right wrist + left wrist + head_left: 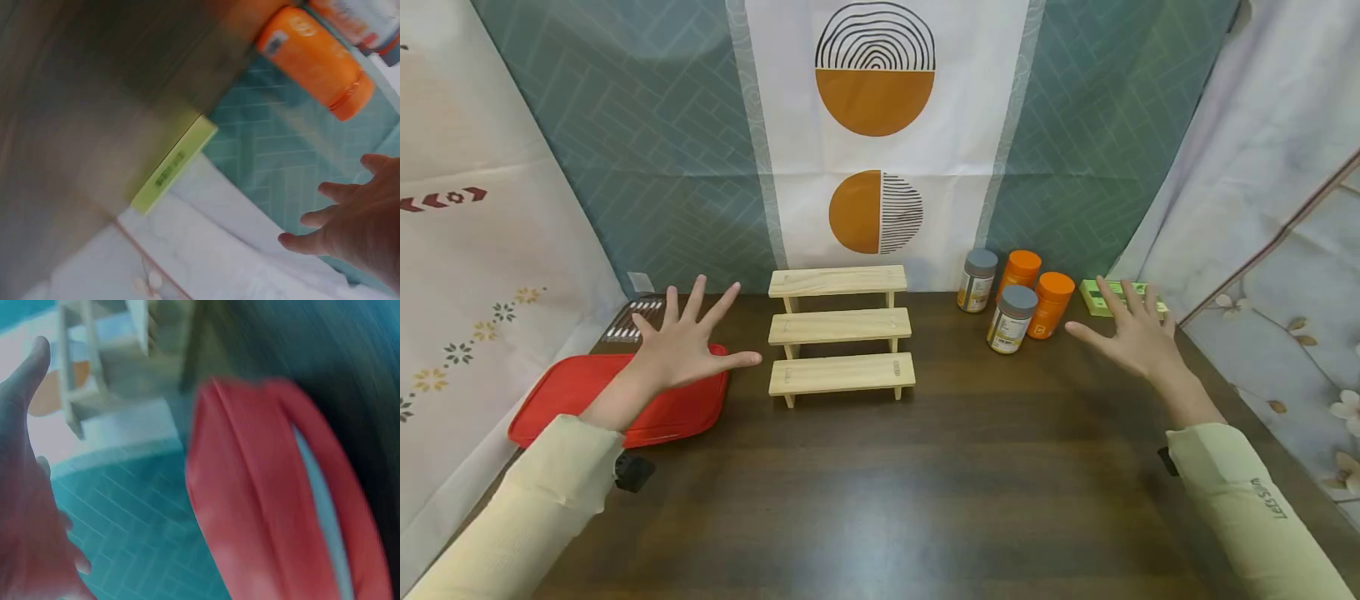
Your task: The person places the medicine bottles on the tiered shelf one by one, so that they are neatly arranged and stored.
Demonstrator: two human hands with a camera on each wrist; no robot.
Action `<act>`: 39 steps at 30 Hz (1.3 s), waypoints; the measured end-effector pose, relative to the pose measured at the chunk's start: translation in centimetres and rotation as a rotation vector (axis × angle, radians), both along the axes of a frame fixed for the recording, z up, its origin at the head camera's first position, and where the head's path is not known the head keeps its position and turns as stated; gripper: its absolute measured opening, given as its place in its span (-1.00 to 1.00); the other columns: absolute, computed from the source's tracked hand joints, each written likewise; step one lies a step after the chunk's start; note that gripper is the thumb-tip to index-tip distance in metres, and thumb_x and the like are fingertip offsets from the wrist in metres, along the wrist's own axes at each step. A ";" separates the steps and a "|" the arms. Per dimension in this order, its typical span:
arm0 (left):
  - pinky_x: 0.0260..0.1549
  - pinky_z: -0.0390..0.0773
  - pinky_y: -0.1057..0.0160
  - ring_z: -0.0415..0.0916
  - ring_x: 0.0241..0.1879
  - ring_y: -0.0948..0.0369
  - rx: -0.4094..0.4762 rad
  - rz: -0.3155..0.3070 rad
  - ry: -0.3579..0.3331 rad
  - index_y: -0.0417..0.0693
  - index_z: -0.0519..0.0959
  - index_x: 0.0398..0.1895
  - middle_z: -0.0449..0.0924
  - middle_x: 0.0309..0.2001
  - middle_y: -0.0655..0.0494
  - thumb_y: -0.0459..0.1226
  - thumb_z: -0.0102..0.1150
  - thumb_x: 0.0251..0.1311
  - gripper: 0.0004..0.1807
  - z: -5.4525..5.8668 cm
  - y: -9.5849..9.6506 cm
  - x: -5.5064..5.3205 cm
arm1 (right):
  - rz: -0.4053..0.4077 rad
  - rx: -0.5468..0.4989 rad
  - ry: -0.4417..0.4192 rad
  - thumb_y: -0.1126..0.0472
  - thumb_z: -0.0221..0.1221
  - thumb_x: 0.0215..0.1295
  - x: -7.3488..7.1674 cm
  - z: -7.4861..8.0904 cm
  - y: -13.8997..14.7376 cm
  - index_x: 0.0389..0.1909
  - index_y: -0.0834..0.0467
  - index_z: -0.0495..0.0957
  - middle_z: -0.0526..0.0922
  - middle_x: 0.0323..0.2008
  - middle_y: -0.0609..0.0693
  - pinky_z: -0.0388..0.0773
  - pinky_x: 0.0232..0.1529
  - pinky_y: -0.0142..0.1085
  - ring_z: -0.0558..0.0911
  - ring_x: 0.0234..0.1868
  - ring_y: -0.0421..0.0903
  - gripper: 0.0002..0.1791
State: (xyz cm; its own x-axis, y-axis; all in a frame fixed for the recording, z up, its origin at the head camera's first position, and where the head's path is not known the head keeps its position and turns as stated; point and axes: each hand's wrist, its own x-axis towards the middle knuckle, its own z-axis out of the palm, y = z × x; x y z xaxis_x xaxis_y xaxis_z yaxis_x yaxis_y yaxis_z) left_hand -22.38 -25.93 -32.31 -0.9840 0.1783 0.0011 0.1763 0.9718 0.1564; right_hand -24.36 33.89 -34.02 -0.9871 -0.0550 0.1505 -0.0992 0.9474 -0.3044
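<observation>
My left hand hovers over a red case with rounded corners, its fingers spread wide and nothing in them. The left wrist view shows the red case blurred, with a pale blue strip along its side. On the right, my other hand is also spread and holds nothing. It is nearest a flat green box, partly behind its fingers, and an orange bottle. The right wrist view shows the green box and the orange bottle apart from the fingers.
A three-step wooden stand is at the back middle of the dark table. Beside the orange bottle are another orange bottle and two grey-capped jars. A slotted metallic item lies at the back left. Cloth hangs around the table.
</observation>
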 end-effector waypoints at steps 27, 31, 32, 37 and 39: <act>0.29 -0.28 -0.51 -0.60 0.50 -0.33 0.497 -0.085 0.015 0.32 -0.46 0.55 -0.63 0.56 -0.09 0.19 0.32 0.01 0.29 -4.1 5.3 1.3 | 0.079 -0.433 0.193 -0.12 0.23 0.26 -0.7 -0.7 -5.2 0.55 0.16 -0.08 -0.11 0.53 0.33 -0.08 0.35 0.40 -0.07 0.51 0.37 0.00; 0.24 -0.29 -0.55 -0.64 0.51 -0.27 0.615 -0.107 -0.006 0.36 -0.50 0.54 -0.66 0.56 -0.05 0.12 0.36 0.03 0.31 -4.8 5.7 1.2 | 0.052 -0.485 0.193 -0.09 0.21 0.28 -1.2 -0.8 -5.3 0.55 0.15 -0.07 -0.07 0.54 0.29 -0.11 0.40 0.35 -0.08 0.53 0.32 -0.03; 0.24 -0.29 -0.55 -0.64 0.51 -0.24 0.641 -0.112 -0.011 0.37 -0.50 0.53 -0.66 0.56 -0.04 0.11 0.37 0.03 0.31 -5.0 5.8 1.1 | 0.044 -0.503 0.195 -0.09 0.20 0.29 -1.3 -0.9 -5.3 0.55 0.16 -0.07 -0.06 0.53 0.29 -0.10 0.41 0.33 -0.06 0.53 0.32 -0.04; 0.30 -0.19 -0.49 -0.52 0.56 -0.10 0.737 -0.125 -0.001 0.39 -0.48 0.54 -0.53 0.59 0.02 0.05 0.42 0.01 0.32 -6.3 6.5 0.8 | -0.029 -0.595 0.202 -0.09 0.17 0.33 -2.3 -1.6 -5.0 0.54 0.15 -0.03 -0.01 0.53 0.27 -0.03 0.45 0.23 0.04 0.51 0.31 -0.09; 0.33 -0.15 -0.45 -0.45 0.57 -0.07 0.780 -0.119 -0.006 0.40 -0.48 0.53 -0.48 0.59 0.07 0.01 0.42 0.01 0.32 -6.7 6.6 0.9 | -0.050 -0.648 0.202 -0.06 0.17 0.33 -2.6 -1.9 -5.1 0.53 0.16 -0.02 0.00 0.52 0.27 -0.01 0.46 0.17 0.06 0.51 0.30 -0.10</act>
State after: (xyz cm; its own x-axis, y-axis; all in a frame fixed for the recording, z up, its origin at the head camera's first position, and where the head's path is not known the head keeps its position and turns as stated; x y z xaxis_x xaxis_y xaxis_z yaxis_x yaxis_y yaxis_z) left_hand -21.52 -19.35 -38.97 -0.9587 0.2322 0.1643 0.2694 0.5560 0.7863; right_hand -26.97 28.82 -35.88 -0.9351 0.1537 0.3193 -0.1743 0.5850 -0.7921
